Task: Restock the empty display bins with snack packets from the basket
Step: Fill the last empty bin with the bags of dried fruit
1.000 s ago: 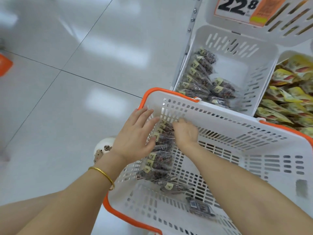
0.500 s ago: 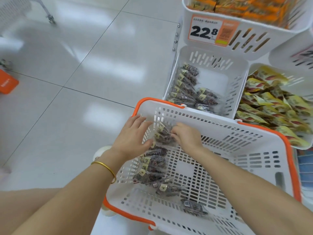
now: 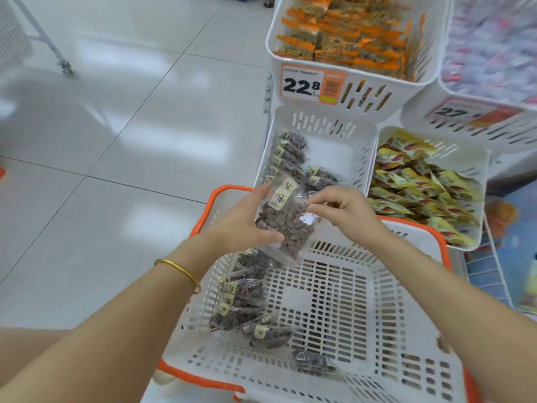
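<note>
shelfwatcher: Glossy white floor tiles [image 3: 130,126] everywhere, proper shop aisle. So where's the packet at right now?

binfan: up in the air lol. One clear packet [image 3: 286,225] of brown nuggety snacks with a yellow label is held roughly upright over the far left corner of the basket [image 3: 406,370]. It's just short of the near rim of the display bin [image 3: 340,152]. The left hand [image 3: 244,225] grips it, fingers behind and thumb clamped across the lower front. The right hand [image 3: 345,212] pinches its right edge with curled fingertips. Both hands are on that one packet.

shelfwatcher: and around it?

binfan: more of the same, the basket packets [image 3: 241,295], lie piled along the basket's left side, with a couple loose by the near wall. The basket is white, slotted, with an orange rim. In the display bin a row of bin packets [image 3: 290,158] stands along the left wall with a few at the near side, and white bottom shows on the right. Just beside it on the right is a bin heaped with yellow packets [image 3: 421,187]. Above sits one full of orange packets [image 3: 348,33], and its price tag [image 3: 312,85] reads 22.8. The tag further right is too blurry to read. There's a gold bangle [image 3: 180,271] on the left wrist.
</note>
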`<move>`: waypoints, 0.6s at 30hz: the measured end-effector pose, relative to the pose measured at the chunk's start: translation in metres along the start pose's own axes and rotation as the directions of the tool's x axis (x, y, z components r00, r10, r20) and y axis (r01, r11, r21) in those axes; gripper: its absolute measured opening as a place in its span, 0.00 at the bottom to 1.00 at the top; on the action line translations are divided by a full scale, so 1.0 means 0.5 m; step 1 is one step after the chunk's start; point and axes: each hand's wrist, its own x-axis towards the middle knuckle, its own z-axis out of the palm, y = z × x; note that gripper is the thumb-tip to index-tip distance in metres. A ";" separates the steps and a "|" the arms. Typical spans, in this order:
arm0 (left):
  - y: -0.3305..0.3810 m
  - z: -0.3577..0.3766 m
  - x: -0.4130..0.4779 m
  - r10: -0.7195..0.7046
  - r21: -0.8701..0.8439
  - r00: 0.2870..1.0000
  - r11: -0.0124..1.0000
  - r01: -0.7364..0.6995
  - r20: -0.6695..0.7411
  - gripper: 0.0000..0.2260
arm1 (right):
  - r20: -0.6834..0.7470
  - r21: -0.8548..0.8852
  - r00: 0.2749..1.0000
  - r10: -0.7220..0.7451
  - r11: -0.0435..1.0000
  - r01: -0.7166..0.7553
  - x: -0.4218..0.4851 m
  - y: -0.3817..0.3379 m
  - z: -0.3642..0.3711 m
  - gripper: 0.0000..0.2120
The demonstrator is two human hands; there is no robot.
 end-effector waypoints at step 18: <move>0.097 0.007 0.062 0.063 -0.311 0.978 0.951 0.002 0.197 0.17 | 0.171 0.147 0.961 0.216 0.959 -0.242 -0.030 -0.048 -0.174 0.16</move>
